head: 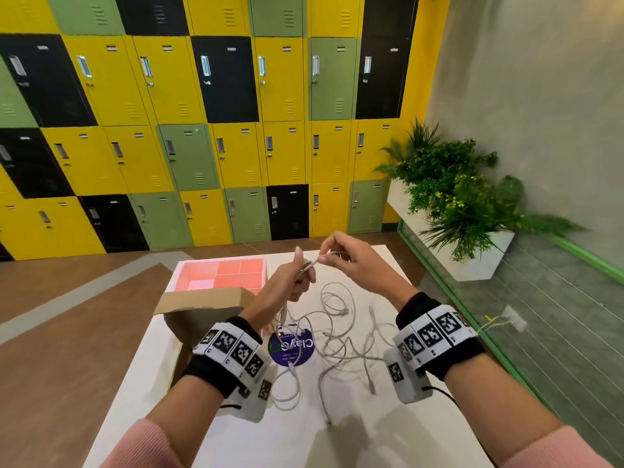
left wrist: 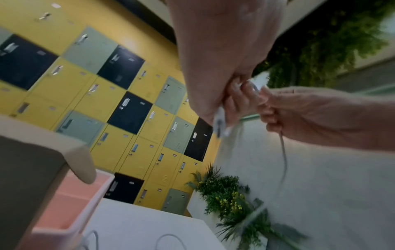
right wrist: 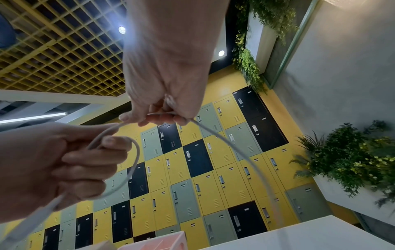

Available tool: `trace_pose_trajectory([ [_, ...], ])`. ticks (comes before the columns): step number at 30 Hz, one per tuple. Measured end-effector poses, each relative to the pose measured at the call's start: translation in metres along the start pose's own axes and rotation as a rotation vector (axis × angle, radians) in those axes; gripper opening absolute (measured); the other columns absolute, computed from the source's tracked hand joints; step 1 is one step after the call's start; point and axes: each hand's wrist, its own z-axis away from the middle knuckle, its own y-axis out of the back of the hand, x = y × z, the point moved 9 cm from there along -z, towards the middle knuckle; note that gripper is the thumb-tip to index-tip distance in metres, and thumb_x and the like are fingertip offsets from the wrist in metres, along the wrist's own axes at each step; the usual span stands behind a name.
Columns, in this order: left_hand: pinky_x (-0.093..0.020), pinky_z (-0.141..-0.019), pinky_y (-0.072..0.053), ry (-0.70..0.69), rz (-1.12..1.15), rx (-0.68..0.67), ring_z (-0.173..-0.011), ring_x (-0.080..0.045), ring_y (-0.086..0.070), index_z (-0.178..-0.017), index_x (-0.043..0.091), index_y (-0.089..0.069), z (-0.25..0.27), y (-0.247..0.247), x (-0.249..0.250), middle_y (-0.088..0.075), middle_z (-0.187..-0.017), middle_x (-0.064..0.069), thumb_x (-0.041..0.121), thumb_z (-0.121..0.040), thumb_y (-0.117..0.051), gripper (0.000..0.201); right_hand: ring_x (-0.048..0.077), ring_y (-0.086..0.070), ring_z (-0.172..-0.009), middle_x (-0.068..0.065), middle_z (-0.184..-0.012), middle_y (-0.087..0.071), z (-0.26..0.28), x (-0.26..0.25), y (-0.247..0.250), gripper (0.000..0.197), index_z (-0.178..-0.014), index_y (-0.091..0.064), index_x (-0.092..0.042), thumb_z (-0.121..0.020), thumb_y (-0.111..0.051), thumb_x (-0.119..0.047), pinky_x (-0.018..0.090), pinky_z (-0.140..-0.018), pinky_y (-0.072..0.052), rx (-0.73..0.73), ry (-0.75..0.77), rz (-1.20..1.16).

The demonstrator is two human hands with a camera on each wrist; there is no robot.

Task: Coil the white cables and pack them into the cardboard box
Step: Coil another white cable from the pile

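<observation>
Both hands are raised above the white table (head: pixel 354 444), working one white cable (right wrist: pixel 224 140). My left hand (head: pixel 297 282) grips a small loop of it, the thumb pointing up; the loop (right wrist: pixel 130 170) hangs from its fingers in the right wrist view. My right hand (head: pixel 341 255) pinches the same cable just to the right and holds the strand level. Several more white cables (head: pixel 334 336) lie tangled on the table below the hands. The open cardboard box (head: pixel 202 305) stands at the table's left edge, under my left forearm.
A pink tray with compartments (head: pixel 229 275) sits at the table's far left, behind the box. A round purple sticker (head: pixel 292 346) lies under the cables. A white planter with green plants (head: pixel 466 211) stands to the right. Coloured lockers (head: pixel 202 130) fill the back wall.
</observation>
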Motion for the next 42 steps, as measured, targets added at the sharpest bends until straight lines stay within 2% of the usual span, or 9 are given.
trace_pose_trajectory([
  [5,-0.02,-0.041,-0.013,0.139,0.383,-0.136,-0.042,-0.005,-0.014,-0.065,0.018,-0.035,0.006,-0.011,0.003,-0.021,-0.05,0.008,0.037,-0.102,-0.03,0.041,0.006,-0.032,-0.054,0.004,-0.065,-0.043,0.002,0.012,-0.007,0.016,-0.091,-0.058,-0.013,-0.097,-0.052,-0.027,0.019,-0.051,-0.026,-0.01,-0.032,0.013],
  [12,-0.018,-0.037,-0.015,0.198,0.392,-0.136,-0.039,-0.004,-0.015,-0.065,0.018,-0.033,0.009,-0.009,0.001,-0.021,-0.049,0.008,0.037,-0.102,-0.032,0.041,0.006,-0.042,-0.053,-0.006,-0.058,-0.048,0.004,0.014,-0.025,0.025,-0.089,-0.058,-0.011,-0.101,-0.042,-0.027,0.022,-0.055,-0.036,-0.108,-0.048,-0.005],
  [19,-0.017,-0.044,-0.028,0.179,0.567,-0.114,-0.048,-0.007,-0.024,-0.07,0.014,-0.04,0.011,-0.016,0.006,-0.027,-0.061,0.003,0.034,-0.103,-0.032,0.04,0.014,-0.037,-0.057,0.001,-0.06,-0.041,0.0,0.013,-0.013,0.033,-0.073,-0.05,-0.014,-0.101,-0.04,-0.028,0.031,-0.058,-0.032,0.093,-0.092,-0.055],
  [25,-0.016,-0.041,-0.023,0.171,0.505,-0.181,-0.044,-0.005,-0.022,-0.072,0.014,-0.041,0.015,-0.023,0.01,-0.026,-0.056,0.005,0.032,-0.103,-0.029,0.038,0.009,-0.035,-0.053,0.006,-0.061,-0.043,0.001,0.007,0.0,0.031,-0.075,-0.056,-0.012,-0.1,-0.045,-0.027,0.021,-0.052,-0.028,0.203,-0.052,-0.063],
  [28,-0.015,-0.04,-0.021,0.191,0.536,-0.228,-0.042,-0.003,-0.021,-0.074,0.013,-0.042,0.019,-0.026,0.009,-0.026,-0.054,0.007,0.03,-0.104,-0.028,0.037,0.006,-0.032,-0.05,0.0,-0.058,-0.042,0.001,0.009,0.002,0.031,-0.078,-0.06,-0.009,-0.099,-0.047,-0.028,0.018,-0.05,-0.027,0.212,-0.06,-0.102],
  [31,-0.015,-0.038,-0.021,0.125,0.536,-0.21,-0.04,-0.002,-0.019,-0.083,0.01,-0.046,0.018,-0.019,0.017,-0.025,-0.051,0.009,0.029,-0.102,-0.03,0.032,0.006,-0.037,-0.053,-0.001,-0.059,-0.044,0.001,0.016,-0.006,0.028,-0.086,-0.059,-0.009,-0.1,-0.044,-0.028,0.018,-0.052,-0.031,0.158,-0.094,-0.161],
  [35,-0.016,-0.04,-0.023,0.038,0.483,-0.176,-0.04,-0.003,-0.018,-0.119,-0.009,-0.052,0.016,-0.008,0.024,-0.024,-0.047,0.008,0.029,-0.104,-0.028,0.046,0.007,-0.043,-0.055,-0.002,-0.065,-0.049,0.003,0.031,-0.023,0.029,-0.1,-0.056,-0.007,-0.102,-0.039,-0.031,0.017,-0.053,-0.036,0.038,-0.199,-0.182],
  [39,-0.016,-0.041,-0.025,0.001,0.443,-0.141,-0.036,-0.003,-0.023,-0.131,0.006,-0.051,0.014,-0.002,0.033,-0.038,-0.043,0.005,0.031,-0.104,-0.025,0.045,0.013,-0.051,-0.059,0.004,-0.07,-0.052,0.012,0.048,-0.041,0.026,-0.098,-0.051,-0.009,-0.103,-0.033,-0.027,0.019,-0.057,-0.044,-0.042,-0.337,-0.188],
  [42,-0.016,-0.044,-0.032,-0.045,0.377,-0.128,-0.036,-0.003,-0.028,-0.135,0.013,-0.045,0.012,-0.002,0.039,-0.053,-0.05,0.002,0.033,-0.104,-0.026,0.042,0.021,-0.048,-0.058,0.011,-0.068,-0.049,0.02,0.054,-0.062,0.026,-0.083,-0.041,-0.009,-0.102,-0.023,-0.007,0.016,-0.05,-0.044,-0.17,-0.454,-0.121],
])
